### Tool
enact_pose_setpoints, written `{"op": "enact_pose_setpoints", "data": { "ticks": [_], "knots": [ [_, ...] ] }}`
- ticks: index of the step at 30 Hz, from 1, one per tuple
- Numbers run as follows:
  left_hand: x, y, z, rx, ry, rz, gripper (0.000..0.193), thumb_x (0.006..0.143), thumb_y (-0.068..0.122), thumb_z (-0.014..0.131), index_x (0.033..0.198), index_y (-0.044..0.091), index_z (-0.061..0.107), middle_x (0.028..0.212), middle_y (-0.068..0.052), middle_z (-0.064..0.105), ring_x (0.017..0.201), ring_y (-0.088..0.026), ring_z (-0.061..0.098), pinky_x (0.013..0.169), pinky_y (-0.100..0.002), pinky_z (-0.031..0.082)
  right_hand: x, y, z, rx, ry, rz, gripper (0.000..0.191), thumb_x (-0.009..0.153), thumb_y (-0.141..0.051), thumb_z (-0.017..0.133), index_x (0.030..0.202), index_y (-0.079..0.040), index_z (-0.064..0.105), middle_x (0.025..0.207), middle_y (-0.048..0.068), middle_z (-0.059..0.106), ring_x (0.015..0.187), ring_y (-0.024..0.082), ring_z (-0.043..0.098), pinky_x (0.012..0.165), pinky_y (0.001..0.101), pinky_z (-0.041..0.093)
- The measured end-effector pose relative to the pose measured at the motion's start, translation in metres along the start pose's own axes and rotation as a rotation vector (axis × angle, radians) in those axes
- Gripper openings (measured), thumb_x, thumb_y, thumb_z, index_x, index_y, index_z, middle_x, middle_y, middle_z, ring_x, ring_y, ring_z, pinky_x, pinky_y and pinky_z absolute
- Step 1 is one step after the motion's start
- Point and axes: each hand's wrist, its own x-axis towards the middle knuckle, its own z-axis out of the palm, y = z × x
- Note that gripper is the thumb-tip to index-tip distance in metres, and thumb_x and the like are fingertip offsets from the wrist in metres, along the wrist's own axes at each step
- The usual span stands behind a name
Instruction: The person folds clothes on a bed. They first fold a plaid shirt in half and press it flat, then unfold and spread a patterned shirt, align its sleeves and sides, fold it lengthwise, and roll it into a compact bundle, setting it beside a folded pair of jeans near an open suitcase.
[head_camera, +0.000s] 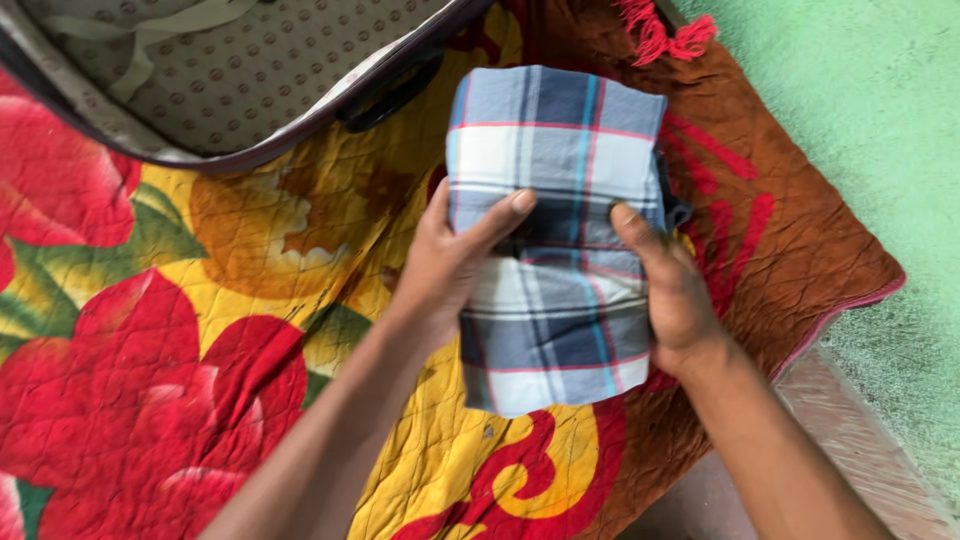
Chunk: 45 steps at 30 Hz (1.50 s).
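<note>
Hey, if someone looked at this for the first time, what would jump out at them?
First the folded plaid cloth at centre, gripped on both sides by the left hand and right hand. Beneath lies a quilted blanket with big red flowers on yellow. An open suitcase with a dotted lining sits at the upper left.

Both hands — left hand (445, 262), right hand (672, 290) — grip folded plaid cloth (556, 235)

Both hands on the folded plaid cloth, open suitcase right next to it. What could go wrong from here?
1. The folded plaid cloth is pinched only mid-length by the left hand and right hand; its free ends could flop open and undo the fold.
2. A dark strip pokes out at the cloth's right edge and may slip loose.
3. The open suitcase rim might snag the cloth.
</note>
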Motion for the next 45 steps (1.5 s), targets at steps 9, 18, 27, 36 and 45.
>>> {"op": "enact_pose_setpoints", "data": {
  "ticks": [9,18,27,36,45],
  "knots": [
    [0.007,-0.054,0.018,1.118,0.27,0.247,0.094,0.086,0.059,0.073,0.148,-0.002,0.036,0.149,-0.022,0.043,0.133,-0.037,0.044,0.102,-0.05,0.041,0.01,0.029,-0.036,-0.861,0.42,-0.125,0.05,0.1,-0.045,0.06,0.126,-0.002,0.06,0.116,0.009,0.072,0.107,0.018,0.066,0.095,0.0369,0.052],
    [0.018,-0.093,0.035,1.359,0.329,0.569,0.069,0.102,0.055,0.056,0.161,0.029,0.031,0.164,-0.027,0.028,0.149,-0.042,0.034,0.109,-0.058,0.039,0.02,0.055,-0.054,-0.815,0.579,-0.089,0.058,0.095,-0.052,0.057,0.125,-0.003,0.055,0.112,0.021,0.07,0.095,0.042,0.074,0.075,0.0513,0.06],
    [0.029,-0.084,0.024,1.37,0.233,0.335,0.07,0.099,0.061,0.05,0.159,0.035,0.027,0.163,-0.021,0.031,0.146,-0.038,0.037,0.102,-0.062,0.041,0.026,0.069,-0.053,-1.213,0.671,-0.401,0.058,0.102,-0.054,0.058,0.139,-0.01,0.056,0.116,0.023,0.07,0.104,0.046,0.067,0.079,0.0542,0.052],
    [0.041,-0.064,0.002,1.213,-0.013,0.194,0.075,0.094,0.066,0.048,0.159,0.04,0.023,0.164,-0.022,0.026,0.148,-0.041,0.031,0.108,-0.053,0.042,0.028,0.075,-0.058,-1.272,0.742,-0.436,0.057,0.103,-0.054,0.062,0.137,-0.008,0.057,0.116,0.023,0.071,0.105,0.045,0.067,0.083,0.0558,0.051],
    [-0.025,-0.082,-0.071,1.416,-0.166,0.247,0.075,0.099,0.055,0.053,0.16,0.018,0.028,0.16,-0.02,0.028,0.142,-0.044,0.032,0.113,-0.055,0.029,0.025,0.072,-0.075,-1.24,0.669,-0.458,0.051,0.11,-0.043,0.068,0.138,-0.004,0.052,0.135,0.025,0.054,0.124,0.042,0.057,0.098,0.0566,0.045]
  ]
}}
